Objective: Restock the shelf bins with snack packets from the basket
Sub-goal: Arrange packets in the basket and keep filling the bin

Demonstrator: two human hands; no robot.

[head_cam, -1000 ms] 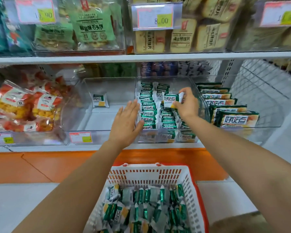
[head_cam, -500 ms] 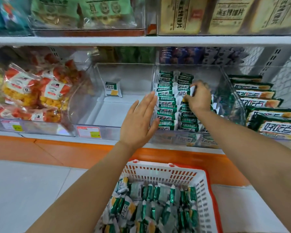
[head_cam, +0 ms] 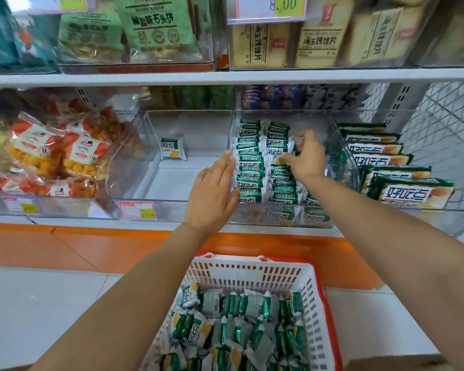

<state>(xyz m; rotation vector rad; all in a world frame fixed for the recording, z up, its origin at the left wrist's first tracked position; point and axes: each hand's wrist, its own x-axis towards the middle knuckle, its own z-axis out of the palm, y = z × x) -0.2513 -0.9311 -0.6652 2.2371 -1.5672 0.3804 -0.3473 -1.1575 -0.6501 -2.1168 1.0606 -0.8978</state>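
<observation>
Packets: green-and-white snack packets (head_cam: 248,180) stand on edge in the clear bin (head_cam: 319,121) on the lower shelf (head_cam: 145,226), in two rows running front to back. Each one's long axis lies across the bin, left to right, sealed ends out to the sides.
Leaning one: a tilted packet (head_cam: 275,151) in the right-hand row leans back with its printed face up toward the camera, long axis also across the bin.
Left: the left hand (head_cam: 212,194) is flat, fingers straight and together, its grip spread and its fingertips pressed against the left ends of the left row.
Right: the right hand (head_cam: 307,159) sits over the right row, fingers curled down onto the tilted packet and thumb raised. Whether the grip pinches it or only touches it, I cannot tell.
Basket: a white basket (head_cam: 252,271) with a red rim sits below the shelf between the forearms. It holds loose packets (head_cam: 225,330) pointing every way, and its near end is cut off by the lower edge.
Neighbour: the next bin (head_cam: 172,183) to the left holds a single packet (head_cam: 172,148), upright near the back wall, face forward.
Hidden: the right hand and wrist cover the middle of the right row. The front packets blur through the bin's front wall, and the price label (head_cam: 137,210) is too small to read.
Beside: green boxes (head_cam: 413,192) lean in a row just right of the clear bin.
</observation>
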